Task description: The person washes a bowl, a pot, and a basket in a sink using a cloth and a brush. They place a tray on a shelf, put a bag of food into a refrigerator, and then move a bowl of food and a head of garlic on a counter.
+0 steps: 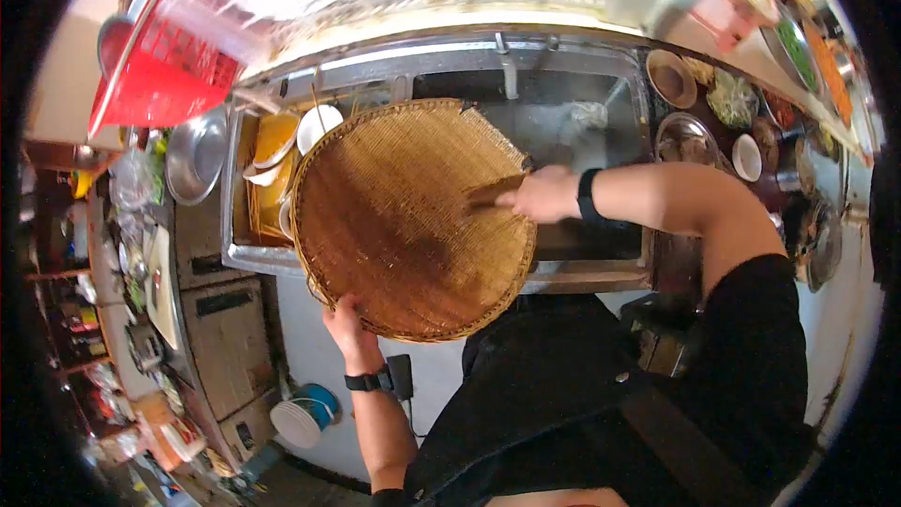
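Basketwork fills the middle of the frame: a large round woven bamboo tray [413, 221], golden brown, held tilted over a steel sink [572, 136]. The left hand [345, 319] grips the tray's lower rim, fingers curled behind the edge, a black band on the wrist. The right hand [546, 195] is closed around a brown wooden-handled brush [493, 193] pressed against the tray's right side. Judging by this, the step in hand is scrubbing the weave; the next stroke would call for a firm hold at the rim, so the tray does not swing, and for turning it to reach unscrubbed parts.

Left of the tray, in the sink's other basin, lie yellow plastic bowls [272, 145] and a white bowl [319, 127]. A steel tap [507, 70] stands above the right basin. Toward the upper left hang a red plastic crate [164, 75] and a round steel lid [195, 158]. On the desk [741, 66] at the upper right stand a brown bowl [672, 79], a bowl of green vegetables [732, 99] and a small white cup [747, 158]. At lower left, white plates [296, 422] rest on the floor of a crowded kitchen.
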`<control>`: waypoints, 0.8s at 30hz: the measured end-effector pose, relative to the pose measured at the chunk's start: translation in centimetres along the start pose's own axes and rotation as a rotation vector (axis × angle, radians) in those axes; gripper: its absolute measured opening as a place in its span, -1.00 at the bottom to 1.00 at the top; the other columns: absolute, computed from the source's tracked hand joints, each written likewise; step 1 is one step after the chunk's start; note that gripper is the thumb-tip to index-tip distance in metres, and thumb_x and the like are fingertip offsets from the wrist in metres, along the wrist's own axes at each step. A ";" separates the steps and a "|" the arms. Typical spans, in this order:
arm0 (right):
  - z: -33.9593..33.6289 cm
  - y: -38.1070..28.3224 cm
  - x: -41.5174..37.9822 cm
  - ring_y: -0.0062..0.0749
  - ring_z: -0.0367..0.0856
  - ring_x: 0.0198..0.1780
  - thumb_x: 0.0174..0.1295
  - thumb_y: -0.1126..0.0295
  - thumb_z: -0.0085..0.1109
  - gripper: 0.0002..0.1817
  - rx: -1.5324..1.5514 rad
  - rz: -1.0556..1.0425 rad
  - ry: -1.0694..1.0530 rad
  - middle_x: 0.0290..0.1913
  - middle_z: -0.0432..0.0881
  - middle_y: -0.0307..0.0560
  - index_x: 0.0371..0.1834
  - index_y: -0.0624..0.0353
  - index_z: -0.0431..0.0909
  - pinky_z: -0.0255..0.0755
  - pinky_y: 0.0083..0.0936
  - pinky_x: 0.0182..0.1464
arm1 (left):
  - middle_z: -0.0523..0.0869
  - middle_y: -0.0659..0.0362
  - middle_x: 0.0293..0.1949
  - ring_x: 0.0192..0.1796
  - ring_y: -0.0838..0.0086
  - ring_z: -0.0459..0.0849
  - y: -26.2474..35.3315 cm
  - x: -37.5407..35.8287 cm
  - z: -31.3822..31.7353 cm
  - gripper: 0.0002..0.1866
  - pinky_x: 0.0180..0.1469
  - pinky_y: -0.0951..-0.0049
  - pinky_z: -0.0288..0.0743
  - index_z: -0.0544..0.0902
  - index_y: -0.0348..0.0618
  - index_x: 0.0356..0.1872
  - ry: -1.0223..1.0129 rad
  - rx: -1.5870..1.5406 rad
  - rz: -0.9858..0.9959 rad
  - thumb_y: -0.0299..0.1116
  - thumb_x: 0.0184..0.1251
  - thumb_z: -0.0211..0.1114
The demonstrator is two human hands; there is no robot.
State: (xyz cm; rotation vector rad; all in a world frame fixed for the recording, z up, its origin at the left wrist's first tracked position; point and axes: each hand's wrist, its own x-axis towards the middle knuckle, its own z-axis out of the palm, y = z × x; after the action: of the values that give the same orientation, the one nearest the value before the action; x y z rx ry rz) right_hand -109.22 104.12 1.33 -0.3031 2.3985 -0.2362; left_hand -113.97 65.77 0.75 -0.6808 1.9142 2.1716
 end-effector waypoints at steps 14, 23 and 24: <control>6.4 5.2 -23.4 0.14 0.61 -0.06 0.40 0.15 -0.10 -0.52 0.486 0.611 0.689 -0.07 0.64 0.20 0.38 -0.10 0.30 0.49 -0.09 -0.04 | 0.70 -0.12 -0.05 -0.05 0.22 0.68 9.4 -15.6 -7.3 -0.65 0.05 0.27 0.56 0.59 -0.49 0.02 0.296 0.786 1.253 -0.56 0.21 0.35; 9.4 -9.1 -31.6 0.08 0.53 0.15 0.42 0.25 -0.08 -0.52 0.422 0.767 1.274 0.19 0.52 0.17 0.40 -0.03 0.26 0.39 -0.29 0.19 | 0.64 -0.26 -0.01 -0.05 0.05 0.69 19.1 -9.3 -0.1 -0.62 0.06 0.14 0.52 0.55 -0.34 -0.01 -0.093 0.528 2.167 -0.33 0.22 0.38; 9.3 -11.3 -32.7 0.06 0.53 0.16 0.43 0.28 -0.07 -0.53 0.564 0.896 1.233 0.18 0.53 0.15 0.40 -0.03 0.26 0.37 -0.33 0.21 | 0.66 -0.22 -0.01 -0.06 0.09 0.70 18.2 -9.4 0.7 -0.62 0.02 0.19 0.53 0.57 -0.33 -0.01 -0.171 0.511 2.189 -0.39 0.16 0.37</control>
State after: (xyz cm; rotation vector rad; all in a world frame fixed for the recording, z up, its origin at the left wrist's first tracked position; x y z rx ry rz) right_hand -77.38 101.66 17.69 1.5534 3.0925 -0.8004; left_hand -113.36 65.10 21.22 2.6082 3.0346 1.3257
